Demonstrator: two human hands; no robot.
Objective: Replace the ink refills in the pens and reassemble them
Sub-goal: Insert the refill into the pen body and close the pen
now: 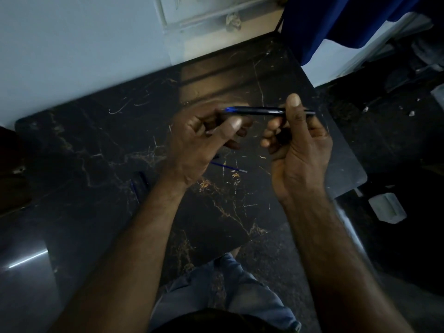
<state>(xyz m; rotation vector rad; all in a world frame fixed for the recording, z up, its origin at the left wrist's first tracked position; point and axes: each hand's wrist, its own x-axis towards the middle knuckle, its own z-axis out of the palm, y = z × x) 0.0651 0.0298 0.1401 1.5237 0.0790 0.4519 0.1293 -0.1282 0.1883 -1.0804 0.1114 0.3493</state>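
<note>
Right hand (296, 145): thumb upright, fingers curled, grasping a dark pen (266, 111) held level above the desk (96, 145), towards its far right corner. Left hand (204, 138): fingers bent at the pen's blue end; contact not discernible. Loose blue refill (229, 167) lying mid-desk beneath the hands. Further blue item (134, 188) near the left forearm, blurred, unidentifiable.

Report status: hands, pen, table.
Right hand grips dark pen with blue end, held level. Left hand at blue end. Loose blue refill on black marble table. No obstruction.
</note>
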